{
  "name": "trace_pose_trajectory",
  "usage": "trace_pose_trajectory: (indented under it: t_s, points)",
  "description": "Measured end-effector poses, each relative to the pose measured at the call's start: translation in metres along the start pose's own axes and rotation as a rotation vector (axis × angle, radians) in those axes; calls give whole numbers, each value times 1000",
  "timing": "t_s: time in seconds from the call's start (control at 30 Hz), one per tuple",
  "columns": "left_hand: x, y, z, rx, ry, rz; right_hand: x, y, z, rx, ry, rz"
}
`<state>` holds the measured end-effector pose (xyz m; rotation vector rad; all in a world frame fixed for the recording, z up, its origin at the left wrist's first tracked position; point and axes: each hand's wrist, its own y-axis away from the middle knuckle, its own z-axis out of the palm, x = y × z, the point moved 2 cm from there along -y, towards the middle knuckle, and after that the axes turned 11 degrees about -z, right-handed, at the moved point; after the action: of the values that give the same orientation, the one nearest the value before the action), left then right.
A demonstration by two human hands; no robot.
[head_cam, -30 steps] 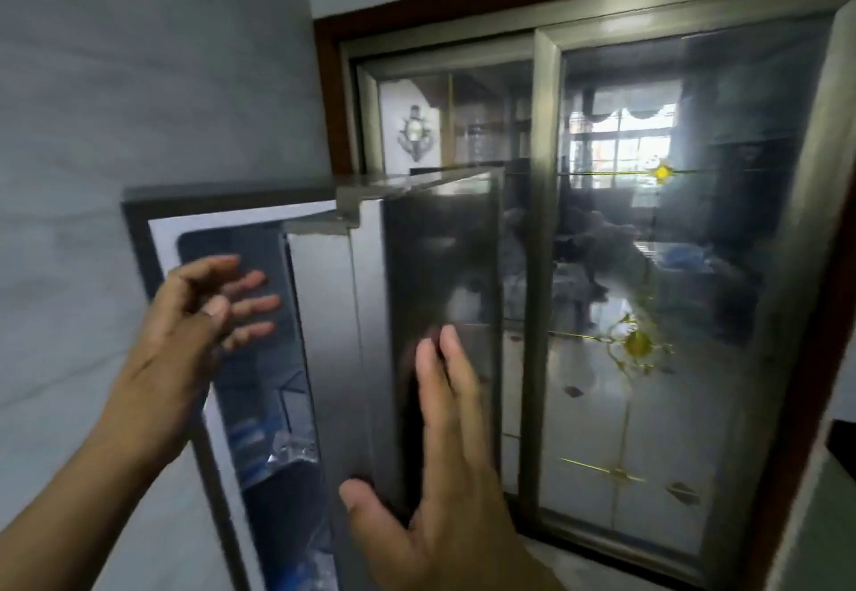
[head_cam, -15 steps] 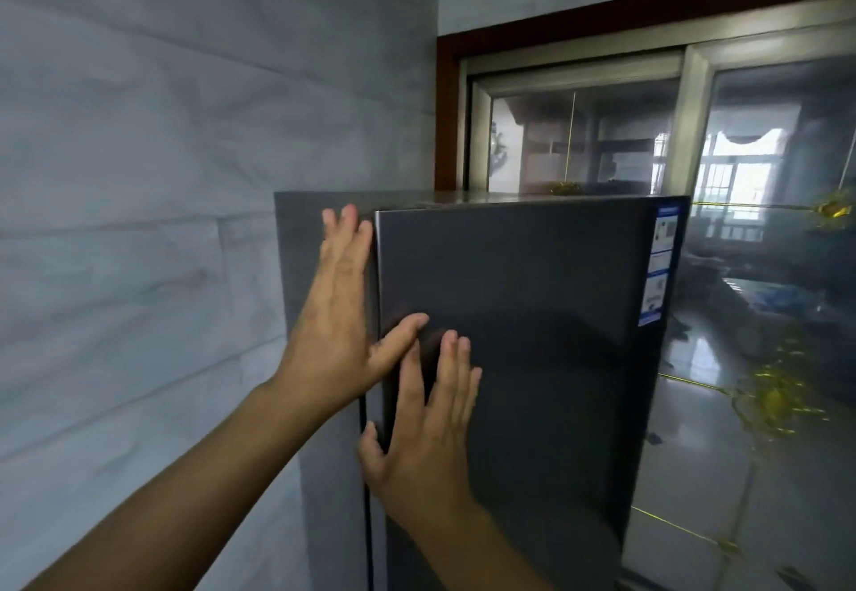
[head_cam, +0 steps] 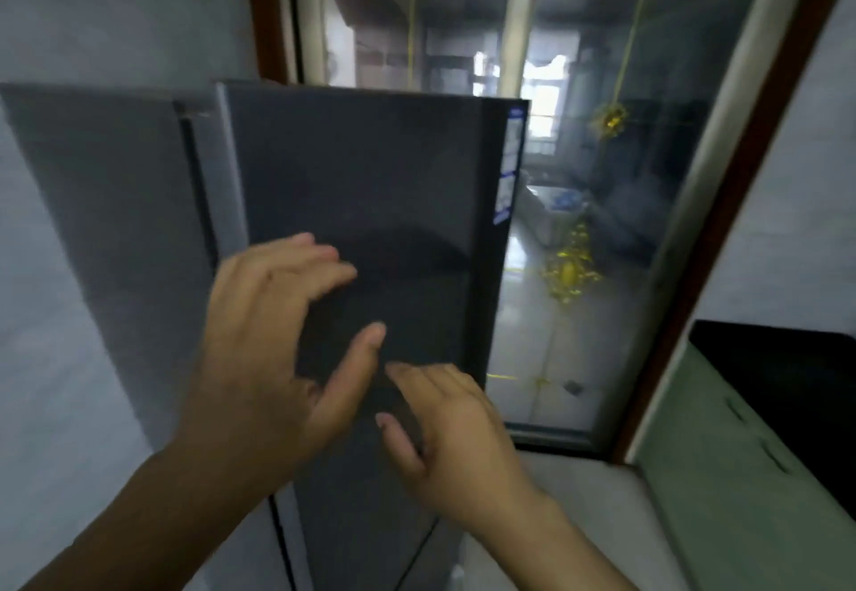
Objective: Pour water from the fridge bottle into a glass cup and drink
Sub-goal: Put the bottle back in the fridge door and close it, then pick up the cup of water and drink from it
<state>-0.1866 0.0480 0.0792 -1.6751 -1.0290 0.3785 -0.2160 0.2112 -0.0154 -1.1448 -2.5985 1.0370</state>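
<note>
Your left hand [head_cam: 259, 359] hangs with fingers loosely curled and thumb spread, clamped on nothing; its fingertips [head_cam: 324, 252] lie in front of the dark fridge door [head_cam: 361, 183], and the blur leaves it unclear whether they touch the panel. Your right hand [head_cam: 454, 433] sits lower and just beside it, fingers extended toward the same panel, likewise bare. Neither grip encloses any object.

Both palms face the door's flat front, which shows no handle here; this is probably why the hands are spread flat rather than hooked. The door looks shut, or nearly so: a narrow dark seam [head_cam: 197, 183] runs between its left edge and the grey fridge side [head_cam: 111, 201], which stands against the pale tiled wall [head_cam: 60, 11]. A label strip [head_cam: 507, 164] runs down the door's right margin.

The task's water bottle and glass cup are not visible; whether the bottle is behind the door cannot be judged from this view. With both hands free and no vessel in sight, pouring appears not yet begun, and you would need to find both things before it can.

Behind the fridge, a sliding glass door [head_cam: 602, 220] with gold decoration looks into another room. At lower right, a green cabinet [head_cam: 722, 474] carries a black table top [head_cam: 796, 377].
</note>
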Motion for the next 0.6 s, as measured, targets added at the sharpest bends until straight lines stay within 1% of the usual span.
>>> trace_pose_trajectory:
  t_s: [0.07, 0.13, 0.2, 0.27, 0.33, 0.47, 0.6]
  points:
    - [23, 23, 17, -103, 85, 23, 12, 36, -26, -107, 97, 136]
    - [42, 45, 42, -310, 127, 10, 24, 75, -52, -225, 176, 295]
    - [64, 65, 71, -570, 37, 46, 33, 117, -81, -275, 235, 441]
    - [93, 82, 100, -764, -42, 80, 38, 160, -112, -255, 250, 578]
    - [130, 97, 124, -853, -38, 88, 42, 202, -141, -227, 273, 676]
    - [226, 134, 166, -991, 13, 138, 44, 298, -205, -240, 363, 862]
    - [342, 186, 202, -1091, 19, 216, 37, 410, -274, -275, 460, 1035]
